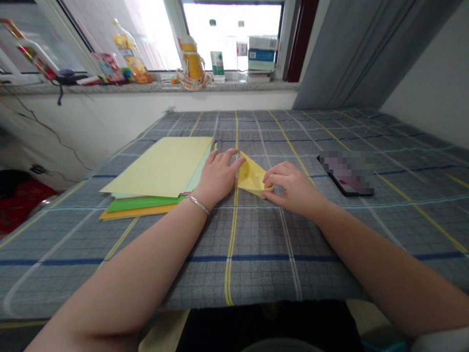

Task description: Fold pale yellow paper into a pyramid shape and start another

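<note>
A small folded piece of yellow paper [251, 177] stands partly opened out on the plaid tablecloth, with creases across it. My left hand [219, 175], with a silver bangle at the wrist, holds its left edge between thumb and curved fingers. At the paper's lower right corner, my right hand [287, 187] pinches it between thumb and fingertips. Just left of my left hand lies a stack of coloured paper [161, 166], pale yellow on top, with green and orange sheets showing below.
A phone [346, 173] with a blurred-out screen lies to the right on the plaid tablecloth [256, 274]. Along the windowsill [146, 87] stand a yellow-labelled bottle [130, 51], a yellow flask [192, 58], a clear bottle [242, 49] and stacked boxes [262, 53]. A grey curtain [351, 54] hangs at right.
</note>
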A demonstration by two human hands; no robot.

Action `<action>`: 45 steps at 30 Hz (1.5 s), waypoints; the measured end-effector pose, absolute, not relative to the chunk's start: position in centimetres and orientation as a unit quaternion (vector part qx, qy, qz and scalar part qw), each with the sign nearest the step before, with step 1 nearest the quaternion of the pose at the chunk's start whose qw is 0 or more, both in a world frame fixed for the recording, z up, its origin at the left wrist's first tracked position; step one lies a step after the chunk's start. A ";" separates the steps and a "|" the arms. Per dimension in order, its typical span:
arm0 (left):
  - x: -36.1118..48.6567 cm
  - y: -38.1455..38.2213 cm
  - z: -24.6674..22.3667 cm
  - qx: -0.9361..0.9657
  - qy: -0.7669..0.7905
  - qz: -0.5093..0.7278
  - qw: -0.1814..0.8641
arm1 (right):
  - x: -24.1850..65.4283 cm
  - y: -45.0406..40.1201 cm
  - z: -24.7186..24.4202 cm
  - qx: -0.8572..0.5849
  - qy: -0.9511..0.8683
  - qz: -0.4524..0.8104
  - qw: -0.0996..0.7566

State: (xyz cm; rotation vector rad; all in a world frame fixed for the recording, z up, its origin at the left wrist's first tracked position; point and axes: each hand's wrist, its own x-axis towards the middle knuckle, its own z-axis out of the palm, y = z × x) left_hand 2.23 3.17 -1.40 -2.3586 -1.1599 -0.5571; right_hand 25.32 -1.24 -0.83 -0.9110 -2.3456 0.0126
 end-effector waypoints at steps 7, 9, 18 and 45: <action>1.8 3.7 -1.5 -0.855 -0.426 -0.213 0.207 | 25.3 -1.4 -0.5 -0.338 -0.891 0.006 0.304; 1.6 4.0 -1.5 -0.858 -0.420 -0.208 0.212 | 25.3 -1.4 -0.5 -0.340 -0.891 0.006 0.302; 1.8 3.8 -1.5 -0.842 -0.451 -0.256 0.150 | 25.3 -1.4 -0.7 -0.358 -0.887 0.004 0.292; 2.0 3.9 -2.1 -0.867 -0.434 -0.232 0.085 | 25.5 -2.2 0.5 -0.569 -0.784 0.004 0.247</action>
